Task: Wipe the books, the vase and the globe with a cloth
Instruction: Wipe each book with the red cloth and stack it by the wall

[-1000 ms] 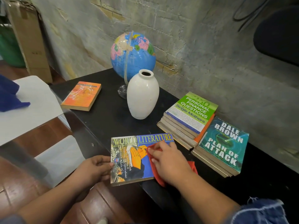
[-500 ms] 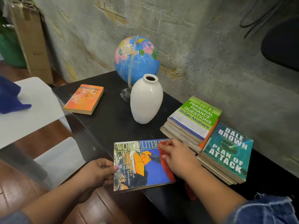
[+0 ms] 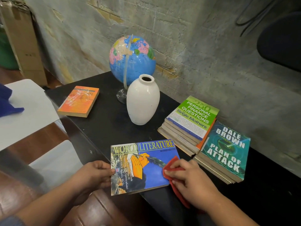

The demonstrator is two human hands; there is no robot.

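My left hand (image 3: 96,174) grips the left edge of the World Literature book (image 3: 143,165), thumb on the cover and fingers curled under it. The book lies flat at the front edge of the desk (image 3: 104,128), its near left corner hanging over the edge. My right hand (image 3: 190,181) is closed on the red cloth (image 3: 172,170), pressing it onto the book's right edge, over the blue part of the cover. Part of the cloth trails from under my palm onto the desk beside the book.

The white vase (image 3: 143,101) stands upright near the middle of the desk, well apart from both hands. Its mouth is open and dark; I cannot tell whether anything is inside. Just behind it, close to the wall, is the globe (image 3: 132,60), its base partly hidden by the vase.

To the right of the vase, a stack of books is topped by the green finance book (image 3: 193,118). Touching that stack on its right is a second stack with the teal Plan of Attack (image 3: 226,149) on top. My right hand is near the front of these stacks but not touching them.

An orange book (image 3: 79,101) lies alone at the desk's far left corner.

Off the desk on the left, a blue cloth (image 3: 7,103) rests on a white surface (image 3: 27,115).
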